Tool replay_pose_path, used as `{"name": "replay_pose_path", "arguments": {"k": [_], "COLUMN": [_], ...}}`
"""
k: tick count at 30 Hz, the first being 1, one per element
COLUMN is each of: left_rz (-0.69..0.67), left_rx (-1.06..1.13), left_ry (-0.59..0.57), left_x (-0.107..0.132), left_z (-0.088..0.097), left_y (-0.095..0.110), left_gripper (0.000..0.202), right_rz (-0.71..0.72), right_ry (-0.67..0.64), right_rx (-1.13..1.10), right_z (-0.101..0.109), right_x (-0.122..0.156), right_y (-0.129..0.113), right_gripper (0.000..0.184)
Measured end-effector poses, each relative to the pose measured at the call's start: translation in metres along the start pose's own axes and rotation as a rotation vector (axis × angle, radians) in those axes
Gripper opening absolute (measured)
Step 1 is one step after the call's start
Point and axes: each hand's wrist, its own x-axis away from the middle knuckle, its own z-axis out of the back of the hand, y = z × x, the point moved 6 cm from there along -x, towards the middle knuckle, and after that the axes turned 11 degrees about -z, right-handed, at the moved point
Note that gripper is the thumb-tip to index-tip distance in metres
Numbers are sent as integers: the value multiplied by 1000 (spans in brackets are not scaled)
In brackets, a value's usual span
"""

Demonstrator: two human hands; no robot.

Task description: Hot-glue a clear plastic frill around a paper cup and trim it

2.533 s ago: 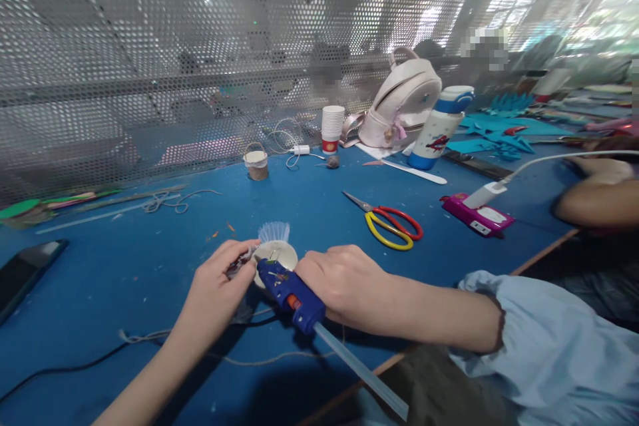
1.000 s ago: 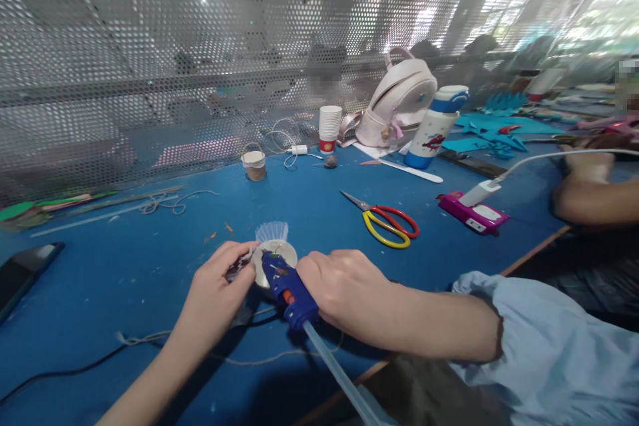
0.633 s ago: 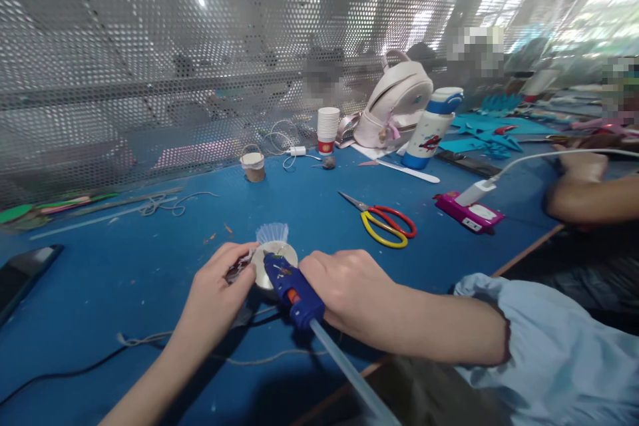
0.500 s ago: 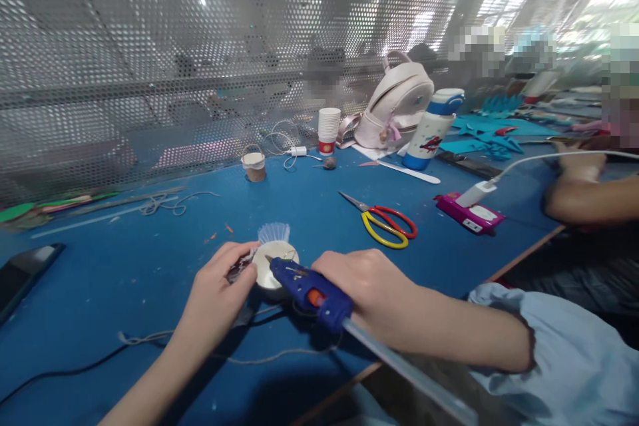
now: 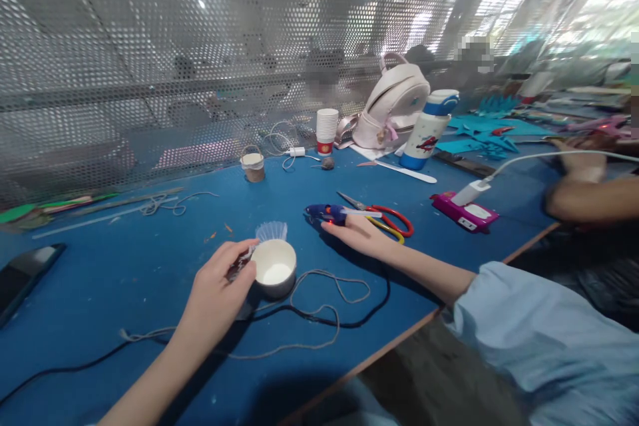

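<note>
A white paper cup (image 5: pixel 273 267) stands on the blue table (image 5: pixel 124 259), with a pale blue fringe (image 5: pixel 272 231) behind its rim. My left hand (image 5: pixel 219 285) is closed in a pinch, pressing a small dark piece (image 5: pixel 238 267) against the cup's left rim. My right hand (image 5: pixel 355 234) reaches out to the right of the cup, fingers stretched flat, fingertips touching a blue glue gun (image 5: pixel 325 213). The gun lies on the table beside red and yellow scissors (image 5: pixel 387 218). Its black cable (image 5: pixel 344 321) loops back past the cup along with loose twine (image 5: pixel 319 293).
A pink power strip (image 5: pixel 466 212) with a white plug lies to the right, near another person's arm (image 5: pixel 584 196). At the back stand a bottle (image 5: pixel 424 130), a pink backpack (image 5: pixel 397 106), stacked paper cups (image 5: pixel 327 128) and a small handled cup (image 5: pixel 252 165). A phone (image 5: pixel 22 274) lies far left.
My right hand has carried the glue gun away from the cup, up and right, and laid it by the scissors, fingers loosened. The cup's inside now shows. My left hand has stayed put.
</note>
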Motion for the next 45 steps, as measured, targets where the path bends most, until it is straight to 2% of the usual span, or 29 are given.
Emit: {"name": "replay_pose_path", "arguments": {"k": [2,5,7,10,12,16,19,21,24,27,32,45], "left_rz": [3,4,12,46,60,17,-37,-71,-98,-107,-111,-33], "left_rx": [-4,-6,-2,4,7,-6,-18,-28,-45,-53,-64,-39], "left_ry": [0,2,7,18,24,30,23,9,-2,4,8,16], "left_x": [0,1,1,2,3,4,4,4,4,5,6,10], "left_z": [0,0,0,0,0,1,1,1,2,3,2,-1], "left_y": [-1,-1,-1,-2,-2,2,4,4,2,1,5,0], "left_gripper": [32,32,33,36,35,27,24,23,22,21,21,22], "right_rz": [-6,28,62,84,154,495,674,718,710,667,650,690], "right_ry": [-44,-16,81,317,350,282,215,202,163,137,123,203], "right_rx": [1,79,209,426,428,224,206,245,345,424,479,547], "right_z": [-5,1,13,36,44,39,19,3,-18,-27,-25,-32], "right_x": [-2,7,21,53,74,98,86,69,46,35,35,31], "right_y": [4,7,9,6,-6,-57,-95,-112,-127,-130,-130,-132], "right_gripper": [32,33,32,29,21,16,15,18,21,21,17,15]}}
